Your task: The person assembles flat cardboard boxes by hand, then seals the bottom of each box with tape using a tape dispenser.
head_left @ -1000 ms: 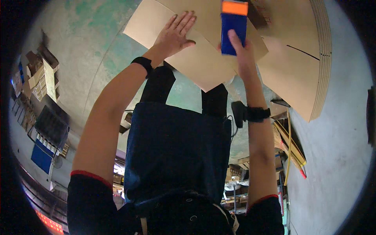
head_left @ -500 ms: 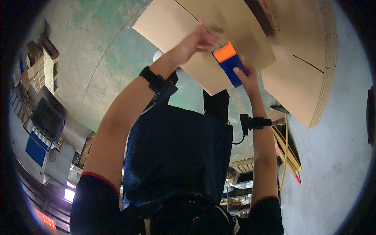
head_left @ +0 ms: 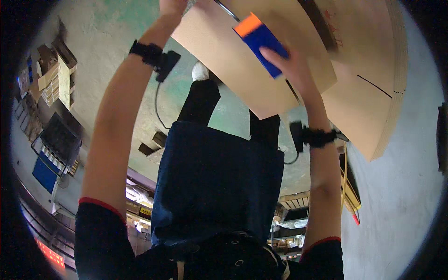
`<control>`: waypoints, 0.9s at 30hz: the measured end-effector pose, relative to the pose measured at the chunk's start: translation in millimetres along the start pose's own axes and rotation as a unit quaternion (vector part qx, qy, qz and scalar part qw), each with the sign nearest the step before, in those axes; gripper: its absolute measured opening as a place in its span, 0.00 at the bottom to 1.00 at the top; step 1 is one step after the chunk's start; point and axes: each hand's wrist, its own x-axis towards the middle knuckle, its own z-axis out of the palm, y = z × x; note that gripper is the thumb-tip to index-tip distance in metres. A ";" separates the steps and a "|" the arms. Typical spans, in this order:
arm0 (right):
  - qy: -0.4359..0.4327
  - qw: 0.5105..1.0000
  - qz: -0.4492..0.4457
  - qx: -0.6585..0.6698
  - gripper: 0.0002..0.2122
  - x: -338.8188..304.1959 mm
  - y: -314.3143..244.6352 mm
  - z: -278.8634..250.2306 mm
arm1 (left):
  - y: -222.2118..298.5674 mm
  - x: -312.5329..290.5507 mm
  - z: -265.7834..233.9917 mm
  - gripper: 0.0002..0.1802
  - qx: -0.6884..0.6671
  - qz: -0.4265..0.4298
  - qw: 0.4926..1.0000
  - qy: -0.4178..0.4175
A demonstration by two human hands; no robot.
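My right hand (head_left: 293, 65) is closed round a blue block with an orange end (head_left: 265, 46), its thumb lying across the blue face. I cannot make out exactly what kind of thing it is. From the orange end a thin shiny metal rod or strip (head_left: 227, 10) runs up and left out of the picture. Below the block lies a flat brown cardboard piece (head_left: 233, 70), which has a dark slit near my right wrist. At the top edge, my left hand (head_left: 172, 6) is beyond the cardboard's left side, its fingers cut off by the frame.
A stack of cardboard sheets (head_left: 361, 100) leans at the right beside a pale grey wall (head_left: 396, 186). Long yellow pieces (head_left: 351, 184) stand below it. Wooden pallets or crates (head_left: 58, 77) and a dark screen-like panel (head_left: 60, 135) are far left. A dark blue apron (head_left: 217, 182) covers my lap.
My left hand has moved up and left, away from the orange end. My right hand and the block have shifted up and slightly left, and more of the shiny metal shows.
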 end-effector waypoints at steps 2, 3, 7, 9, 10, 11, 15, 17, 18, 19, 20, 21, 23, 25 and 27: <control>0.009 0.999 -0.028 -0.032 0.19 41.1 -25.5 14.0 | -26.8 34.1 5.3 0.10 -0.029 -0.059 0.998 0.004; -0.044 0.999 -0.017 -0.012 0.20 64.4 -43.4 29.8 | -62.5 61.9 -10.6 0.11 -0.043 -0.122 0.991 0.025; -0.053 0.995 0.025 -0.080 0.23 80.6 -63.2 49.5 | -142.6 85.3 -20.3 0.21 -0.062 -0.085 0.991 -0.085; 0.007 0.994 -0.030 -0.104 0.24 68.4 -50.8 49.9 | -154.0 72.8 -1.3 0.24 -0.066 -0.075 0.988 -0.117; 0.061 0.986 -0.095 -0.124 0.26 63.6 -46.2 52.1 | -158.1 66.4 4.1 0.25 -0.066 -0.070 0.987 -0.131; 0.064 0.986 -0.095 -0.125 0.26 62.4 -49.0 54.9 | -155.6 65.4 6.9 0.26 -0.064 -0.061 0.986 -0.143; 0.082 0.920 0.019 -0.384 0.29 63.7 -47.4 58.9 | -127.8 63.1 23.9 0.31 -0.051 -0.014 0.980 -0.190; 0.064 0.988 -0.019 -0.139 0.28 45.9 -36.9 52.9 | -122.9 46.4 18.0 0.34 -0.036 -0.003 0.977 -0.210; 0.100 0.987 -0.034 -0.121 0.27 24.8 -1.8 33.0 | -93.6 40.6 43.3 0.41 -0.032 -0.037 0.957 -0.286; 0.131 0.984 -0.065 -0.098 0.27 1.2 33.9 15.6 | -65.3 30.9 55.5 0.41 -0.043 -0.030 0.952 -0.302; 0.151 0.975 -0.095 -0.134 0.27 -26.4 66.1 -2.0 | -39.5 19.8 59.0 0.40 0.013 -0.048 0.956 -0.289; 0.158 0.965 -0.135 -0.162 0.27 -56.0 83.7 -15.5 | -25.7 13.6 50.9 0.38 0.079 -0.071 0.959 -0.262; 0.086 0.964 0.169 -0.188 0.23 -126.5 94.5 -43.0 | -26.5 10.6 21.3 0.38 0.083 -0.035 0.964 -0.251; 0.085 0.946 0.247 -0.189 0.30 -174.7 150.7 -72.2 | -24.5 12.7 18.0 0.37 0.075 0.012 0.962 -0.262; 0.093 0.937 0.258 -0.217 0.31 -183.3 171.4 -74.6 | -17.6 11.0 31.1 0.38 0.246 -0.026 0.955 -0.163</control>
